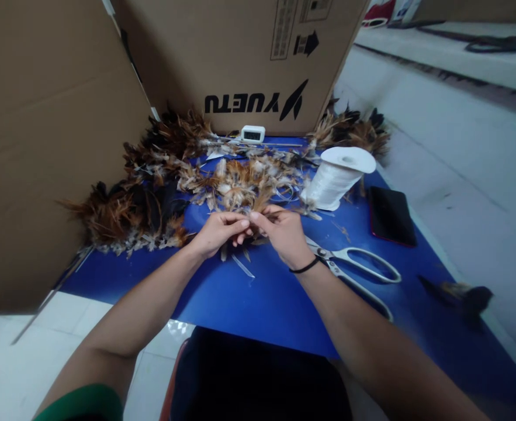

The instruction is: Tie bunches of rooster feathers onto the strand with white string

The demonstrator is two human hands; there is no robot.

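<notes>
Both hands meet over the middle of the blue table [240, 292], fingertips pinched close together. My left hand [220, 233] is closed with thumb against fingers. My right hand [286, 234], a black band at its wrist, pinches the base of a brown feather [263, 199]. Exactly what sits between the left fingertips is too small to make out. Just beyond the hands lies a loose pile of brown and white feathers [240, 178]. Large scissors [367, 263] lie partly under my right wrist. A white ribbon spool [339, 178] stands behind my right hand.
Bundles of dark brown feathers [126, 213] line the left side. Cardboard boxes [240, 58] wall off the back and left. A small digital timer [253, 134] stands at the back. To the right lie a black phone [391, 215] and a dark feather tuft [468, 297].
</notes>
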